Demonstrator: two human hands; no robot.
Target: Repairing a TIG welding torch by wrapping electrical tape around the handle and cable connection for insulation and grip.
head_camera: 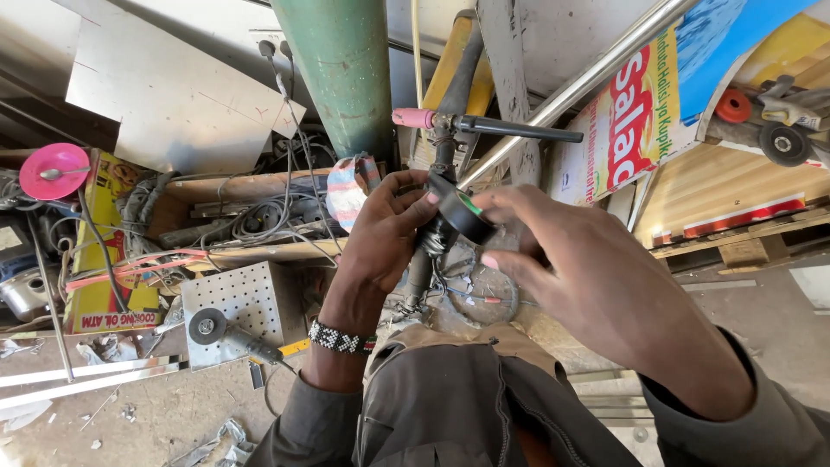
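Note:
My left hand (386,227) grips the dark handle of a welding torch (471,126), whose pink ceramic nozzle points left and whose long black back cap points right. My right hand (571,259) holds a roll of black tape (461,210) with a green core against the torch handle, just below the head. The torch cable runs down toward my lap. A beaded black-and-white bracelet (341,339) sits on my left wrist.
A green cylinder (344,69) stands behind the torch. An angle grinder (226,334) lies on a perforated metal plate at lower left. Tangled cables fill a cardboard box (259,216). A steel pipe (596,73) slants at upper right beside printed cartons and wooden pallets.

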